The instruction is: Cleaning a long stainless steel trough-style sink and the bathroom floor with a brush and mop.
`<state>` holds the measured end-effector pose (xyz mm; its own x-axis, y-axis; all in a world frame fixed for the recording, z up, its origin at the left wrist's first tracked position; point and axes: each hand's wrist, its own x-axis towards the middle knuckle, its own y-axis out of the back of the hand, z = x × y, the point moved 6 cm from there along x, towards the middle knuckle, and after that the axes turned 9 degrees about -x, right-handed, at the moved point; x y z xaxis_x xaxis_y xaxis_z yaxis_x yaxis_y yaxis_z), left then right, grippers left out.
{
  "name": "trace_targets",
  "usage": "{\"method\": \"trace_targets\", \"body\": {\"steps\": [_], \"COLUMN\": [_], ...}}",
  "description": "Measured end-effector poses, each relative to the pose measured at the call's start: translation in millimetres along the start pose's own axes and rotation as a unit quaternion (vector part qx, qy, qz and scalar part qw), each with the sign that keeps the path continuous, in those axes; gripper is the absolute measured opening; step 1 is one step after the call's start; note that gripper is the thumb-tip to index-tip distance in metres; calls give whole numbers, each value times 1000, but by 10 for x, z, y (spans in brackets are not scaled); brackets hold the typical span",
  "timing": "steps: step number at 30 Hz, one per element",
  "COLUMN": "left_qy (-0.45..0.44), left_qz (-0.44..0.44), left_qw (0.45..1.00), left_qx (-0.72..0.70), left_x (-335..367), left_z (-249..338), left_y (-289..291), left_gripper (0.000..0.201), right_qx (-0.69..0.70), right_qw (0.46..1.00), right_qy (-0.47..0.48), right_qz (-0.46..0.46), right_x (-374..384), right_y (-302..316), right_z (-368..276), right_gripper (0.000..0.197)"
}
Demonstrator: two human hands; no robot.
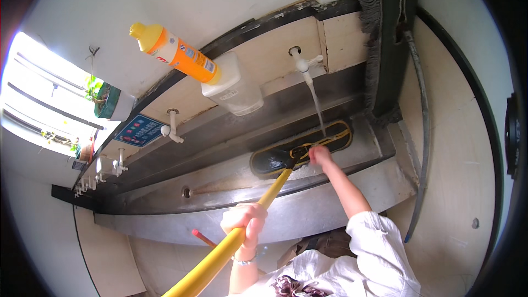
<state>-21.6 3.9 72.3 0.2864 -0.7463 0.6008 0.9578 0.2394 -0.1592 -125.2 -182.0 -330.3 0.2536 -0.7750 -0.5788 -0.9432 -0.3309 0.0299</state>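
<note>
A long yellow pole (208, 264) slants up from the lower edge to a flat oval mop head (268, 161), dark with a yellowish rim. The mop head lies in a metal trough sink (159, 192). My left hand (243, 223) is wrapped round the pole about midway along its visible length. My right hand (320, 155) is closed at the mop head, right of the pole's joint, beside yellow cords (330, 138); its fingertips and anything in them are hidden. From a white tap (302, 65), water runs onto the mop head near that hand.
An orange bottle with a yellow cap (190, 58) leans in a whitish plastic container (235, 91) behind the trough. Further left are another tap (174, 127), a blue sign (140, 130) and potted plants (110, 102). A grey fringed mop (388, 49) hangs at the right.
</note>
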Motion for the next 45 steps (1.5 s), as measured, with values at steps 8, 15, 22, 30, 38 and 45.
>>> {"method": "trace_targets", "body": {"steps": [8, 15, 22, 30, 38, 45], "left_qy": [47, 53, 49, 42, 49, 48], "left_qz": [-1, 0, 0, -3, 6, 0], "left_qw": [998, 998, 998, 998, 999, 999], "left_qx": [-36, -25, -45, -47, -21, -14], "left_x": [-77, -27, 12, -27, -84, -79], "left_z": [-18, 43, 20, 22, 85, 97], "left_y": [22, 73, 81, 109, 166, 170], "left_gripper": [26, 23, 23, 22, 23, 24], "right_qx": [396, 443, 457, 459, 406, 420], "right_qw": [889, 847, 850, 847, 873, 872], "right_qy": [-138, -186, -151, -153, -169, -144], "right_qz": [182, 225, 216, 219, 209, 208], "right_x": [1100, 1338, 1617, 1377, 1331, 1760], "right_y": [255, 169, 444, 423, 105, 11], "right_z": [-630, -477, -357, -533, -501, -207], "right_gripper": [9, 11, 9, 9, 9, 8]}}
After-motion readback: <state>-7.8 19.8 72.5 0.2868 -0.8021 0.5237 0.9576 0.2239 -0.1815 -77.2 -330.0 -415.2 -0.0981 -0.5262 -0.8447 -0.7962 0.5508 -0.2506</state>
